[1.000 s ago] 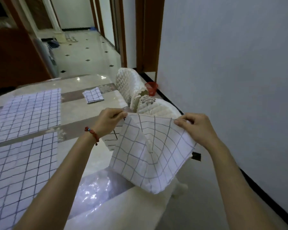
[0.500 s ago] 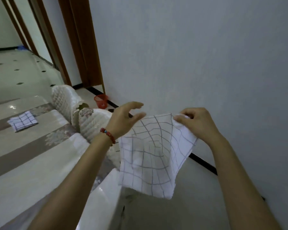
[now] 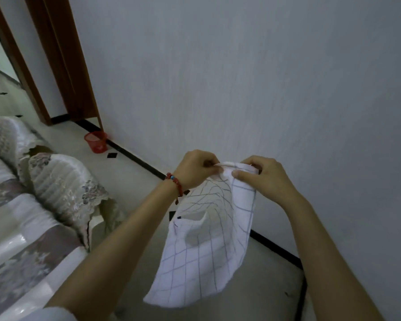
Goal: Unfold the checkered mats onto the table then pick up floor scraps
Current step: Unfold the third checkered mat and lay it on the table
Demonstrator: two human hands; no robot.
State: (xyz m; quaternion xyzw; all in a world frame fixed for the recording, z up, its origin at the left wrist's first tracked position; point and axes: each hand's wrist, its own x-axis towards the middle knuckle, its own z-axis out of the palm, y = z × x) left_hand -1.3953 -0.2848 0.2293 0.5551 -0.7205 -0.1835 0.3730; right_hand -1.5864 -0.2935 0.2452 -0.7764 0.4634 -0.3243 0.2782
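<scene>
A white checkered mat (image 3: 206, 253) with thin dark grid lines hangs in the air, partly folded, over the floor to the right of the table. My left hand (image 3: 195, 169), with a red bead bracelet on its wrist, pinches the mat's top edge. My right hand (image 3: 262, 177) pinches the same top edge close beside it, thumb on the front of the cloth. The two hands nearly touch. The table (image 3: 16, 249), under a shiny patterned cover, shows at the lower left.
Two chairs with lace covers (image 3: 63, 181) stand against the table's right side. A small red basket (image 3: 96, 142) sits on the floor by the wall. A grey wall (image 3: 241, 77) fills the right; a brown door frame (image 3: 63, 66) stands at the back left.
My view swung right, away from the table with its spread mats. My hands came together at the mat's top edge, and my left hand went from loose to pinching it.
</scene>
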